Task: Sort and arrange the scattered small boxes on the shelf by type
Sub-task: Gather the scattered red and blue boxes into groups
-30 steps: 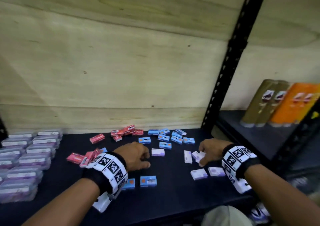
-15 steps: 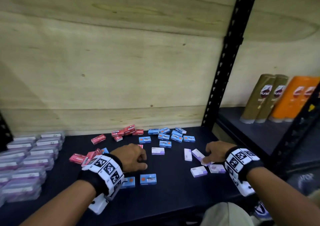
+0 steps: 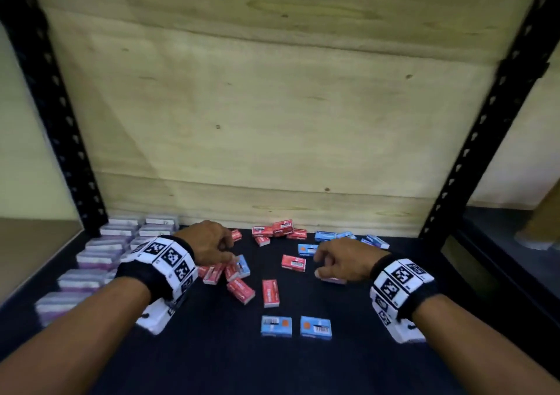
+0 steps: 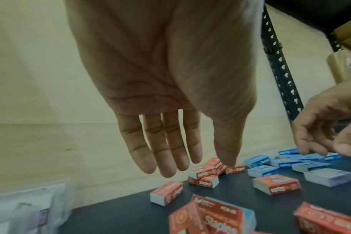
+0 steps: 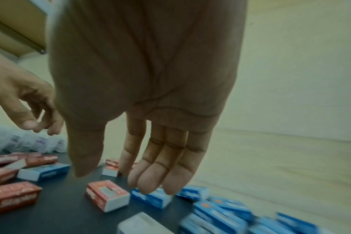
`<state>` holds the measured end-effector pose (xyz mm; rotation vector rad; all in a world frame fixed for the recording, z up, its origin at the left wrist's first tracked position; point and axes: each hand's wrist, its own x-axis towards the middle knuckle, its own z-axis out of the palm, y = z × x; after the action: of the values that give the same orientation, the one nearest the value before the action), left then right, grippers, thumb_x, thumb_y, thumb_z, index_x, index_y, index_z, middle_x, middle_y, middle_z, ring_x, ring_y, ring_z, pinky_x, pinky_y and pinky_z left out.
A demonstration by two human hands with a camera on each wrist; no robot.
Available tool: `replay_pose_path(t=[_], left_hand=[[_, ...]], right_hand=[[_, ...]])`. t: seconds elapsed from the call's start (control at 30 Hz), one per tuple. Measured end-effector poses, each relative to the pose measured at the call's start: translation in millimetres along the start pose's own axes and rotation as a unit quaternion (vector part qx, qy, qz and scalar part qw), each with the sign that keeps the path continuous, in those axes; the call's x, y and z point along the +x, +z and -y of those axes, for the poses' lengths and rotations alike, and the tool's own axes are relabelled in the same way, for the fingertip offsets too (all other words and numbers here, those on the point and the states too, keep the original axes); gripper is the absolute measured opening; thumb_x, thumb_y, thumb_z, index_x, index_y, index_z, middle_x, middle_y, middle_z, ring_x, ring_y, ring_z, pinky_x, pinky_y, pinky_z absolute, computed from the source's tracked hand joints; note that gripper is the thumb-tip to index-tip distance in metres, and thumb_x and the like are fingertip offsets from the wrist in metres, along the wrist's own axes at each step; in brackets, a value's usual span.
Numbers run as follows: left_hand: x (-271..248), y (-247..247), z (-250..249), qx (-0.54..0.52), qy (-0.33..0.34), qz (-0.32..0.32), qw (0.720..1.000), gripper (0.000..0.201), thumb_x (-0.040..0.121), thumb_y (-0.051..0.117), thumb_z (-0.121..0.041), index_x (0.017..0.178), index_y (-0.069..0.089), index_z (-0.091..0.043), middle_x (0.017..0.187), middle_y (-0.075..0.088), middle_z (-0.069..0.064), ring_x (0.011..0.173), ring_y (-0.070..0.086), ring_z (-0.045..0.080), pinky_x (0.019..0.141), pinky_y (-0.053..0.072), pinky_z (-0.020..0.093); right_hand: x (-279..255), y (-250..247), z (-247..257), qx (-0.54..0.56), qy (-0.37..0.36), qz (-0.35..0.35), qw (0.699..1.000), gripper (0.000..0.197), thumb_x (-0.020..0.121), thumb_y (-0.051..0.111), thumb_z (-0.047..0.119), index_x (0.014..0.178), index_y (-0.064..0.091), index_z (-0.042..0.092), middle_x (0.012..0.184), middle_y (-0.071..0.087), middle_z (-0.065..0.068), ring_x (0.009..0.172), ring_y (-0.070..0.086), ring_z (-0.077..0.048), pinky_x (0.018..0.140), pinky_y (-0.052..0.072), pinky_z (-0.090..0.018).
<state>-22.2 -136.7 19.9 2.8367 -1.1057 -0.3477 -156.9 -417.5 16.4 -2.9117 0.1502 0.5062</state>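
Head view: small red cardboard boxes [image 3: 241, 288] and small blue cardboard boxes [image 3: 315, 327] lie mixed across the dark shelf board [image 3: 303, 370].
Left hand [image 4: 166, 98]: fingers straight, holding nothing, above red boxes.
Right hand [image 5: 150, 102]: relaxed, empty, fingertips near blue boxes.
Risk: sweeping carelessly could remix colours or push front boxes off the edge.
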Motion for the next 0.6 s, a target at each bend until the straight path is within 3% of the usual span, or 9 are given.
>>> replay_pose_path(t=[0.17,0.33,0.43,0.53,0.6], left_hand=[[5.8,6.7,16.7,-0.014,-0.018,0.033,0.999,0.052,0.081,0.070,-0.047,0.126,0.057,-0.023,0.119,0.063,-0.006,0.103,0.060,0.011,0.091,0.050,0.028],[14.3,12.0,18.0,-0.029,-0.009,0.074,0.997,0.076,0.068,0.078,-0.057,0.129,0.054,-0.019,0.124,0.062,-0.002,0.109,0.061,0.016,0.097,0.049,0.033],[18.3,14.9,18.3,-0.022,-0.014,0.081,0.996,0.074,0.065,0.079,-0.060,0.123,0.059,-0.019,0.118,0.065,-0.001,0.103,0.063,0.017,0.092,0.052,0.035],[20.0,18.4,22.8,-0.022,-0.021,0.092,0.995,0.064,0.064,0.078,-0.061,0.114,0.065,-0.022,0.107,0.068,-0.003,0.094,0.066,0.015,0.086,0.055,0.030],[20.9,21.0,25.4,-0.001,-0.031,0.094,0.995,0.065,0.063,0.076,-0.064,0.112,0.067,-0.022,0.105,0.068,-0.003,0.092,0.066,0.016,0.082,0.055,0.029]], right_hand=[[42.8,0.4,49.5,0.018,-0.059,0.013,0.998,0.047,0.088,0.070,0.042,0.129,0.057,0.022,0.116,0.065,0.004,0.101,0.061,-0.016,0.089,0.050,-0.032],[76.6,1.5,85.4,0.006,-0.103,0.045,0.994,0.066,0.087,0.072,0.037,0.144,0.043,0.022,0.115,0.064,0.001,0.100,0.060,-0.018,0.086,0.048,-0.031],[93.6,3.5,98.8,-0.015,-0.113,0.068,0.991,0.075,0.085,0.075,0.035,0.149,0.036,0.023,0.113,0.066,0.000,0.096,0.059,-0.018,0.082,0.046,-0.030],[105.2,4.3,106.5,-0.033,-0.124,0.081,0.988,0.083,0.082,0.078,0.031,0.151,0.033,0.025,0.120,0.065,-0.003,0.104,0.060,-0.023,0.082,0.043,-0.029],[111.0,5.0,108.4,-0.037,-0.132,0.091,0.986,0.080,0.081,0.079,0.029,0.149,0.037,0.025,0.111,0.065,0.001,0.096,0.058,-0.019,0.080,0.042,-0.029]])
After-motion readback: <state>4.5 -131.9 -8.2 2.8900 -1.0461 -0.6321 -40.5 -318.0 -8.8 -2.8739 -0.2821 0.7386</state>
